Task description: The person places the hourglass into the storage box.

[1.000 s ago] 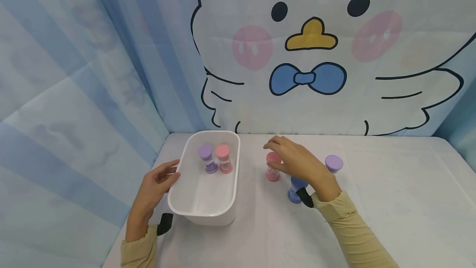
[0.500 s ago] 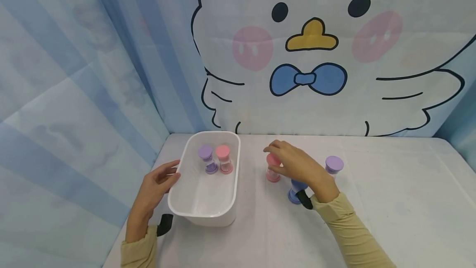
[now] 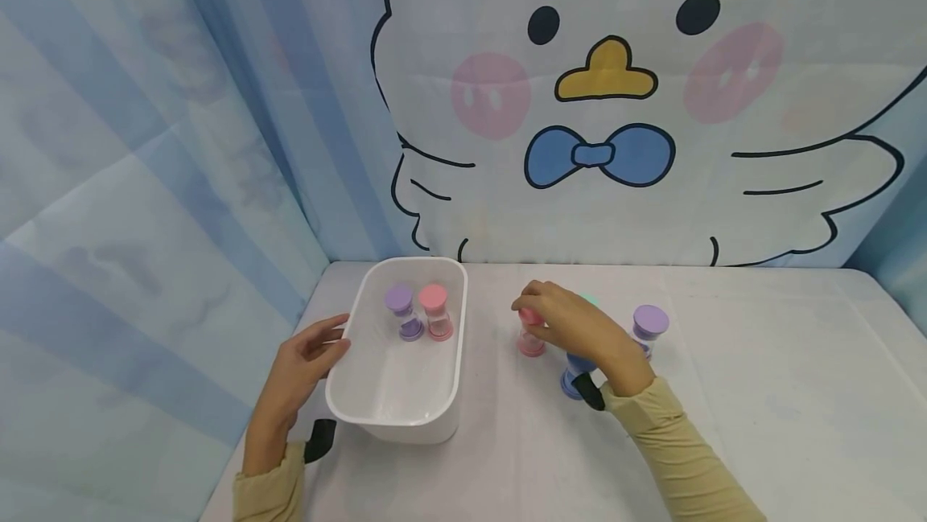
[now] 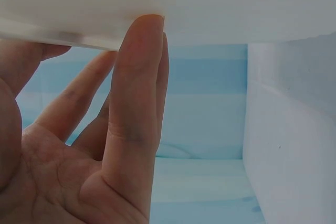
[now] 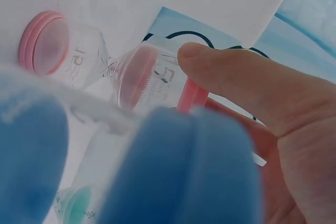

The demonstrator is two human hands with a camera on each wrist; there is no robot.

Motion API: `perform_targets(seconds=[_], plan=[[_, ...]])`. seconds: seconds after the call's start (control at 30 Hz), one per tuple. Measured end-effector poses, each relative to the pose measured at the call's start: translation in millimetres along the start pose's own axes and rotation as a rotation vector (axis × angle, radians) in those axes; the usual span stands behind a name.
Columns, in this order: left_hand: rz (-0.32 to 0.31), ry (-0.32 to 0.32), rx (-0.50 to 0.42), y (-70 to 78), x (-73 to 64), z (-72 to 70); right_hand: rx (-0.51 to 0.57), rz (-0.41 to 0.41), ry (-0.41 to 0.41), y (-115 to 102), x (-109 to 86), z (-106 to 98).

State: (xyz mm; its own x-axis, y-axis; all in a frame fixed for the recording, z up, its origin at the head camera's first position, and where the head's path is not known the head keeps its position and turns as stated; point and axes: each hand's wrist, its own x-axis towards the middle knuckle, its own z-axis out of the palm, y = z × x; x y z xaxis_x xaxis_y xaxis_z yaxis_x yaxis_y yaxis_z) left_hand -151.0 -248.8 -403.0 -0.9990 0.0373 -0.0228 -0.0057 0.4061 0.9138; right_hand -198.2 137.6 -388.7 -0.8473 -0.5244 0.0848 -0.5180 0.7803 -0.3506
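Observation:
My right hand (image 3: 582,325) pinches the upper end of a pink sand timer (image 3: 532,346), which stands upright on the table. In the right wrist view the thumb lies on the clear upper bulb of this timer (image 5: 81,56), marked 15, beside its pink cap; fingers are behind it. My left hand (image 3: 307,361) touches the left side of a white bin (image 3: 434,428), its fingers extended with tips against the wall (image 4: 220,14). Inside the bin stand a purple sand timer (image 3: 401,299) and a pink one (image 3: 435,298).
Close to my right wrist is a blue sand timer (image 3: 572,384), large in the right wrist foreground. A purple sand timer (image 3: 650,320) stands to the right. Behind the right hand shows a bit of a green one (image 3: 590,298). A printed curtain (image 3: 594,216) borders the table's back edge.
My right hand has lowered slightly, and its fingers have closed around the top of the pink sand timer. A green top now shows behind that hand. The left hand and bin stay put.

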Motion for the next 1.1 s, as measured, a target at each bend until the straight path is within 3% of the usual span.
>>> perform_targets(seconds=[0.87,1.1], plan=[[0.008,-0.007,-0.009,0.2,1.3,0.2,0.006,0.006,0.021,-0.9,1.2,0.0],[-0.001,-0.004,-0.009,0.5,0.3,-0.5,-0.031,-0.022,0.077,-2.7,1.4,-0.7]])
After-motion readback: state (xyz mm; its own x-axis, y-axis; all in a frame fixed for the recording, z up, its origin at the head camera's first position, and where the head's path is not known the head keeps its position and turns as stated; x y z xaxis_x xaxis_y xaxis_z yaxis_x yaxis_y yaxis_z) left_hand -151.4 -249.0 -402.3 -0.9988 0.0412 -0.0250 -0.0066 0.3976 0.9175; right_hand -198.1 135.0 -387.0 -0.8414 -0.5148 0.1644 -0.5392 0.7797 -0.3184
